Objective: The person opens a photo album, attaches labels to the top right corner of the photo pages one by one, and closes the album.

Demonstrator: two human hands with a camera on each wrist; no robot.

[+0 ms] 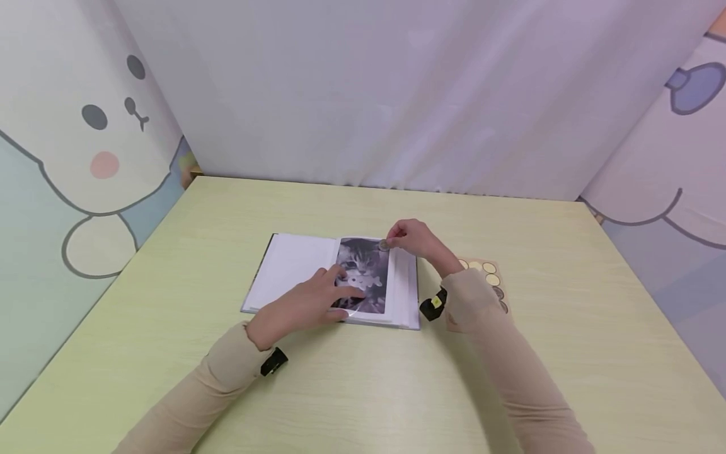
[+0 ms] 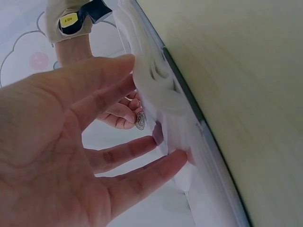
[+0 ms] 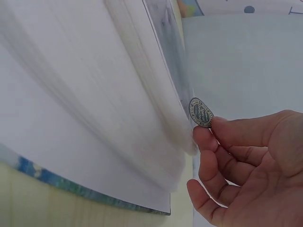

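A photo album [image 1: 295, 265] lies spread on the table, a kitten picture [image 1: 371, 296] in a clear sleeve on its right-hand page. My left hand [image 1: 309, 299] rests on that page with fingers spread, their tips touching the sleeve near the picture's lower left. Between thumb and forefinger, my right hand [image 1: 414, 238] pinches a round dark sticker [image 3: 201, 112] with pale lettering. The sticker is at the picture's upper right corner; whether it touches the page I cannot tell. Thick page edges [image 2: 156, 85] of the album show in the left wrist view.
A sheet of round stickers [image 1: 490, 268], some yellow and some dark, lies right of the album, partly hidden under the right forearm. A pale curtain [image 1: 363, 94] hangs behind the table [image 1: 363, 403]. Cartoon-printed panels [image 1: 57, 157] stand at both sides.
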